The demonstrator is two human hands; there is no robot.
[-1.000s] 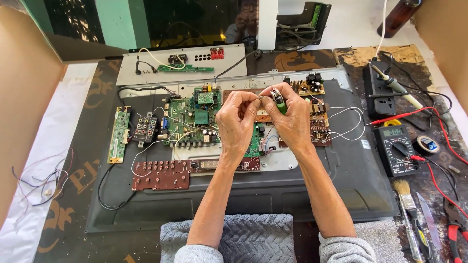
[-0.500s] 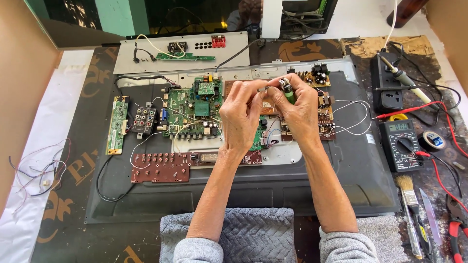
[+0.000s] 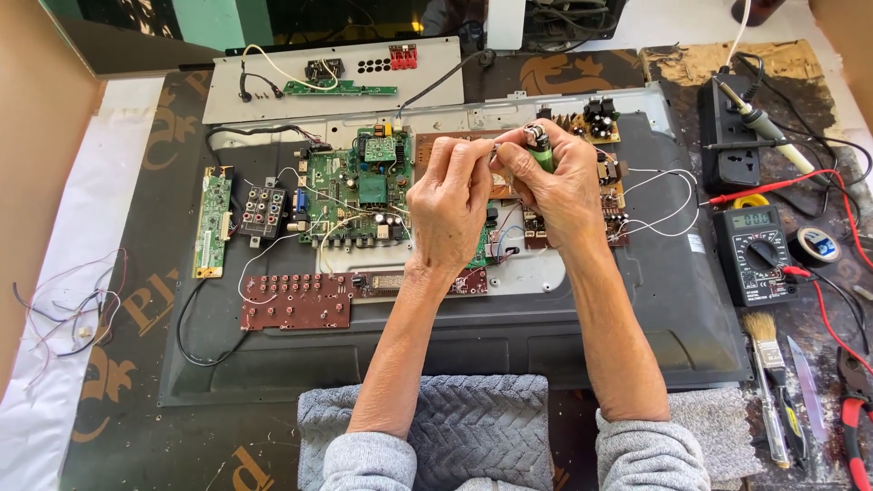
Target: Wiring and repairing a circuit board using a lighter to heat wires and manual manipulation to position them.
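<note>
We see both hands raised together over the middle of an opened flat-screen TV back panel that lies on the counter. Right hand: fingers clamped on a small green cylindrical component with a dark metal tip, held upright above the brown power board. Left hand: fingers pinched together on something thin at the point where the 2 hands meet, just beside the green part; too small to tell what it is. Below the left hand sits the green main board, with thin white wires running off it. Left of that, a small board with round jacks and a narrow green strip board. Nearer us, a long red-brown button board. At the right of the panel: a black multimeter with red leads, a soldering iron resting across a black power strip, a paintbrush and red-handled pliers. Grey knit sleeves at the bottom edge.
</note>
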